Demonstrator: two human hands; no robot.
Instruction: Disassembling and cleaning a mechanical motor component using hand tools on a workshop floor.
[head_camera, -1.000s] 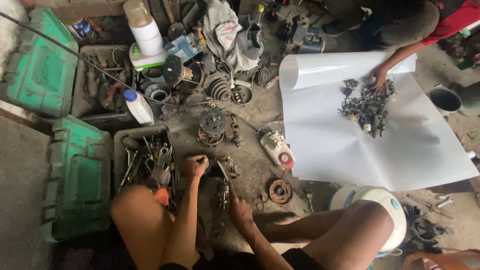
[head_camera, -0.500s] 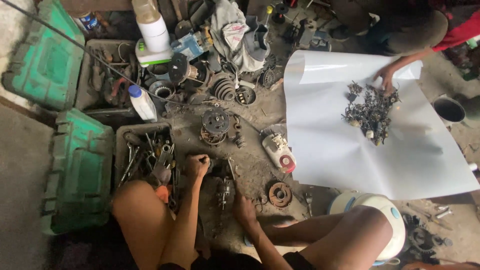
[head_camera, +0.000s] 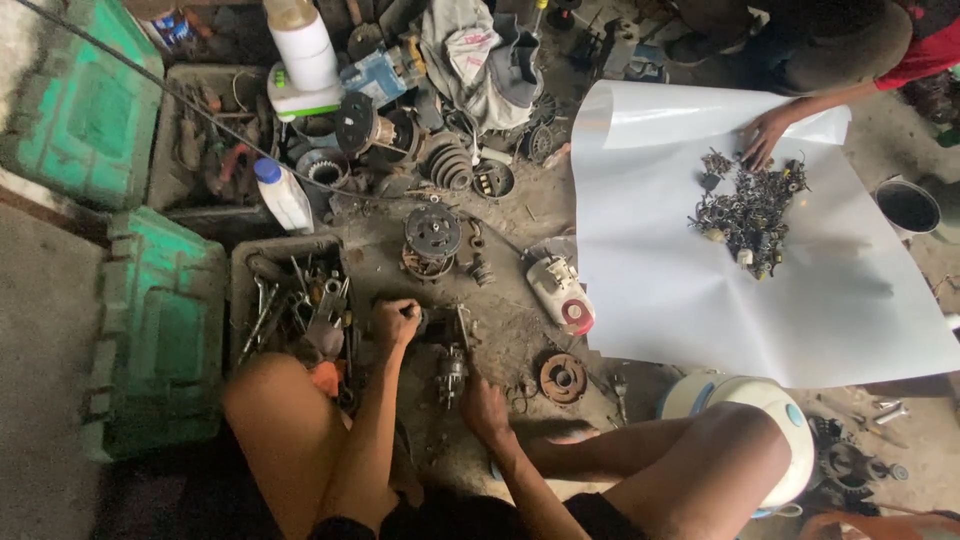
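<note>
I sit on a greasy floor with both knees out. My left hand (head_camera: 395, 322) is closed around a dark tool handle just right of the tool tray (head_camera: 246, 268). My right hand (head_camera: 483, 405) grips a small dark metal motor part (head_camera: 450, 372) that lies on the floor between my hands. The part's details are hard to make out against the dirt.
Another person's hand (head_camera: 765, 135) rests on a large white sheet (head_camera: 690, 290) beside a pile of small metal parts (head_camera: 748, 212). Green box lids (head_camera: 165, 330) lie at the left. Bottles (head_camera: 283, 196), pulleys (head_camera: 432, 233), a rusty disc (head_camera: 562, 377) and a white helmet (head_camera: 770, 412) surround me.
The view has shifted slightly. My hands stay on the tool and the motor part. The other person's hand has stayed at the sheet's top near the pile.
</note>
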